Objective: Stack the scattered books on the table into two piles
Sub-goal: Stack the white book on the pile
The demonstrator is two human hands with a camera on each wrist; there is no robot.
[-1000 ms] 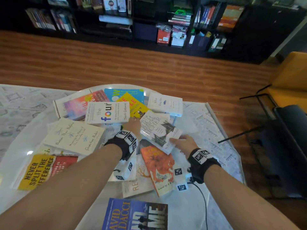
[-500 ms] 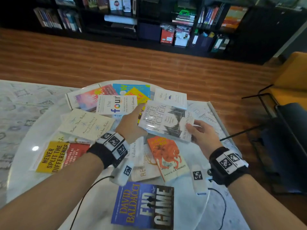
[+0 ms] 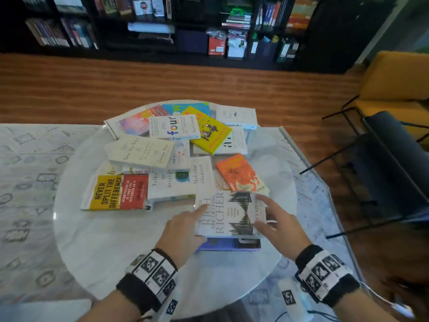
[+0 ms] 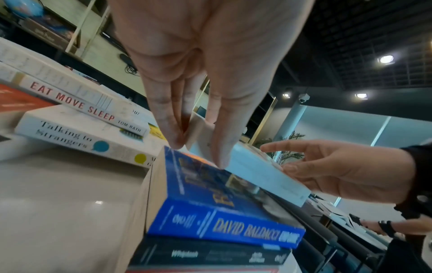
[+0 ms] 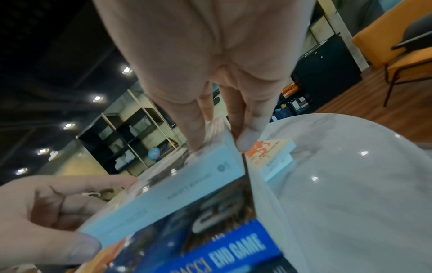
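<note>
A white book titled "Rich Are Getting Richer" (image 3: 228,214) lies flat on the blue David Baldacci book (image 3: 228,244) near the front of the round white table (image 3: 111,242). My left hand (image 3: 192,225) pinches its left edge, index finger on the cover and thumb at the near corner. My right hand (image 3: 274,219) holds its right edge the same way. The left wrist view shows the white book (image 4: 257,171) on the blue book (image 4: 210,212). In the right wrist view the white book (image 5: 175,192) tilts slightly over the blue one (image 5: 233,249).
Several books lie scattered behind: "Never Split the Difference" (image 3: 118,192), "Talking to Strangers" (image 3: 176,182), an orange book (image 3: 240,174), "the four" (image 3: 176,127), a yellow book (image 3: 209,131). A yellow chair (image 3: 394,89) and a dark chair (image 3: 390,163) stand to the right.
Both hands lifted the white book off the scattered heap, carried it toward me and lowered it onto the blue book at the table's near side.
</note>
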